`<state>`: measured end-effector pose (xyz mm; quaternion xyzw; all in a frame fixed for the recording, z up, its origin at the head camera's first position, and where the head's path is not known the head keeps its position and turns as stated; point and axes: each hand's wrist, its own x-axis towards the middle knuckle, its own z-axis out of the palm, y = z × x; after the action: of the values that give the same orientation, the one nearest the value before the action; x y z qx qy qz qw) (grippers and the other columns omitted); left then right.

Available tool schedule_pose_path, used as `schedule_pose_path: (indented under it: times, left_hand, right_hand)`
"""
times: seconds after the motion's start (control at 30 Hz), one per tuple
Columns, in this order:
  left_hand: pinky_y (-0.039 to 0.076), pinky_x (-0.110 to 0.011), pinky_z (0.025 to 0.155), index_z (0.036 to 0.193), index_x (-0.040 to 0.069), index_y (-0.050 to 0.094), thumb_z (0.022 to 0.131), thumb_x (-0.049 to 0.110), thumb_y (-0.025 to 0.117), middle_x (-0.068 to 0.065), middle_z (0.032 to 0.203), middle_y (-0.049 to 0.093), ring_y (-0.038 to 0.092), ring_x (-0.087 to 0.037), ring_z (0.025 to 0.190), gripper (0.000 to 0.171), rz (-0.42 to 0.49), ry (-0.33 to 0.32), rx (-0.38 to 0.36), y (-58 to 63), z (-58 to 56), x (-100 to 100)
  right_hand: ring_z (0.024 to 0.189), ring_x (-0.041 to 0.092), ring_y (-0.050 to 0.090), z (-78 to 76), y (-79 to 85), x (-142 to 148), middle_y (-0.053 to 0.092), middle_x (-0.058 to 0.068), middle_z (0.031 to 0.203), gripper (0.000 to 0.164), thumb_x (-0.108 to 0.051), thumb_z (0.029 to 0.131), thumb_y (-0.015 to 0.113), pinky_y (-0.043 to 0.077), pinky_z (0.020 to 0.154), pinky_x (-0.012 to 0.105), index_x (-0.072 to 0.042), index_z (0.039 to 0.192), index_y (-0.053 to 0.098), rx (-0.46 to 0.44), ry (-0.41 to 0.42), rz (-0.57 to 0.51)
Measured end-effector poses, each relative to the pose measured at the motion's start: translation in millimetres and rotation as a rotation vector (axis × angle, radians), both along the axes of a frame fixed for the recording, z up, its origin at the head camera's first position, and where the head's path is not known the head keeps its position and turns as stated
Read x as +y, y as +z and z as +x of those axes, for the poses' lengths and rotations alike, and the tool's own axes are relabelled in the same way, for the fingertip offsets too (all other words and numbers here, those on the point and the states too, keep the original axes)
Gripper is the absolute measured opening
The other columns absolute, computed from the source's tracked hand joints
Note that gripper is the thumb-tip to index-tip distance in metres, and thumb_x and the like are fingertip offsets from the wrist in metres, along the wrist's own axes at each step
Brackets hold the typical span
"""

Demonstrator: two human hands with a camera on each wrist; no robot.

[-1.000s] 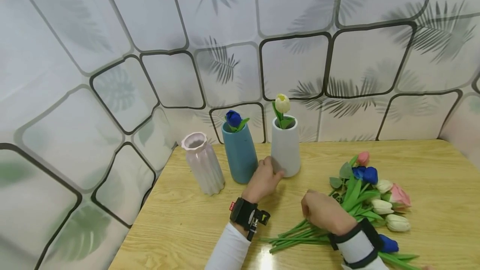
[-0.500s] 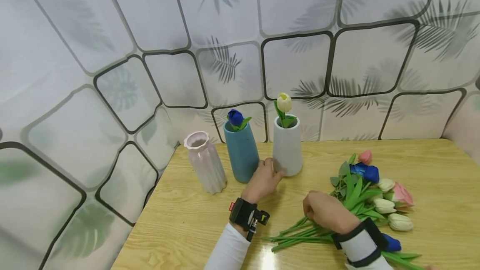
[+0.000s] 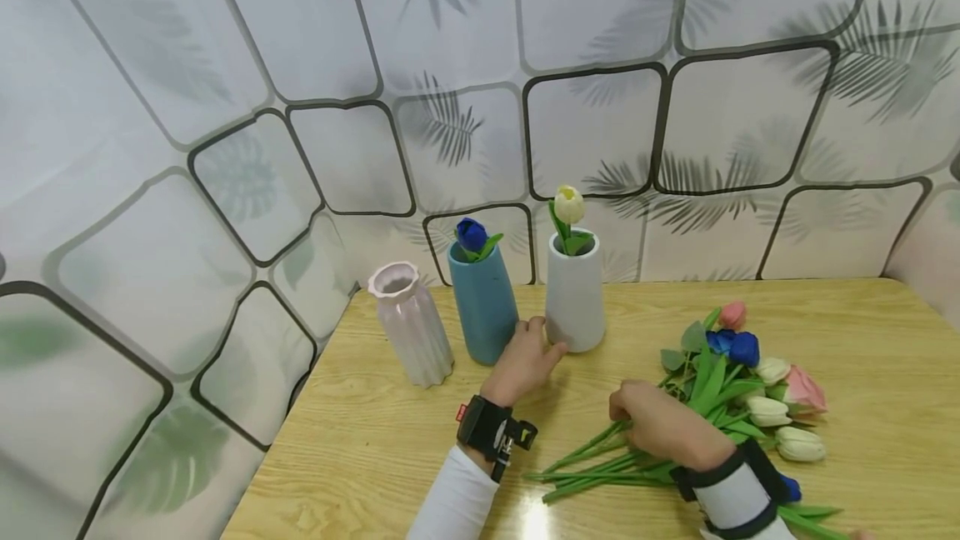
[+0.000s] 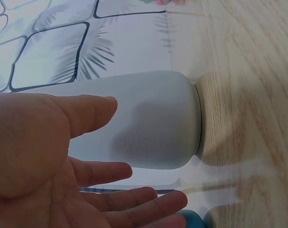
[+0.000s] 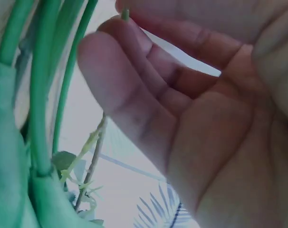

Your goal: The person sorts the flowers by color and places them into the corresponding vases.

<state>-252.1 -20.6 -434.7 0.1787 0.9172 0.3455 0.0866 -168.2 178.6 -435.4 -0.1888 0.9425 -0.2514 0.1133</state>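
Note:
My left hand (image 3: 522,362) stays low between the blue vase (image 3: 484,307) and the white vase (image 3: 574,298), fingers extended and relaxed. In the left wrist view its thumb and fingers lie close to the white vase's lower side. A white tulip (image 3: 569,205) stands in that vase and a blue flower (image 3: 472,235) in the blue one. My right hand (image 3: 667,423) is over the stems of the flower bunch (image 3: 712,390), fingers curled. The right wrist view has a thin leafy sprig (image 5: 94,159) running behind a finger, its green tip showing between thumb and fingertips.
At the left stands a pink ribbed vase (image 3: 412,327) with a scalloped rim. Loose green stems (image 3: 592,477) point left across the wooden table (image 3: 360,440). A pink rose (image 3: 802,392) and several tulips lie at the right. A patterned curtain (image 3: 465,140) hangs behind.
My right hand has shifted slightly to the right over the stems, uncovering more of them and covering more of the blue flower by the wrist. My left hand stays nearly still.

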Motion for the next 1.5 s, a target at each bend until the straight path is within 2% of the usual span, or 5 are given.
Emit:
schedule_pose_path:
  times: [0.27, 0.43, 1.03, 1.3, 1.5]
  left_hand:
    - [0.048, -0.050, 0.097, 0.151, -0.002, 0.034, 0.104, 0.034, 0.051, -0.030, 0.144, 0.039, 0.051, -0.040, 0.127, 0.061, 0.010, 0.001, -0.014, -1.7, -1.5, -1]
    - [0.047, -0.050, 0.098, 0.150, -0.002, 0.035, 0.104, 0.034, 0.052, -0.030, 0.144, 0.040, 0.051, -0.040, 0.128, 0.061, 0.007, 0.011, -0.014, -1.8, -1.8, -1]
    - [0.050, -0.048, 0.094, 0.148, -0.003, 0.039, 0.104, 0.034, 0.052, -0.030, 0.140, 0.043, 0.055, -0.039, 0.122, 0.059, -0.033, 0.042, 0.007, -1.5, -1.5, 0]
    - [0.050, -0.047, 0.094, 0.148, -0.002, 0.038, 0.104, 0.035, 0.052, -0.030, 0.141, 0.043, 0.054, -0.038, 0.123, 0.059, -0.042, 0.042, 0.002, -2.2, -2.0, 1]
    - [0.049, -0.048, 0.095, 0.150, -0.003, 0.034, 0.104, 0.033, 0.053, -0.030, 0.143, 0.042, 0.053, -0.039, 0.125, 0.061, -0.040, 0.037, -0.011, -3.6, -3.7, 1]
  right_hand:
    - [0.059, 0.010, 0.047, 16.6, 14.6, -5, 0.048, -0.001, 0.077, 0.016, -0.002, 0.083, 0.077, 0.040, 0.049, 0.025, -0.016, 0.080, 0.070, 0.381, -0.132, 0.143]
    - [0.058, 0.008, 0.054, 18.9, 21.1, -5, 0.064, -0.004, 0.077, 0.006, -0.014, 0.089, 0.074, 0.043, 0.049, 0.029, -0.017, 0.090, 0.070, 0.344, -0.198, 0.092]
    - [0.064, 0.006, 0.067, 15.0, 3.4, -50, 0.071, -0.008, 0.086, 0.026, -0.016, 0.102, 0.057, 0.057, 0.063, 0.023, -0.014, 0.108, 0.031, -0.160, -0.984, -1.525]
    - [0.070, 0.003, 0.066, 16.4, -0.7, -39, 0.066, -0.009, 0.089, 0.069, -0.036, 0.109, 0.030, 0.055, 0.070, 0.020, -0.019, 0.159, -0.015, -0.361, -0.926, -1.586]
    - [0.067, 0.006, 0.065, 16.8, 7.7, -39, 0.064, -0.006, 0.089, 0.041, -0.034, 0.108, 0.036, 0.055, 0.067, 0.020, -0.017, 0.145, 0.030, -0.269, -0.930, -1.631]
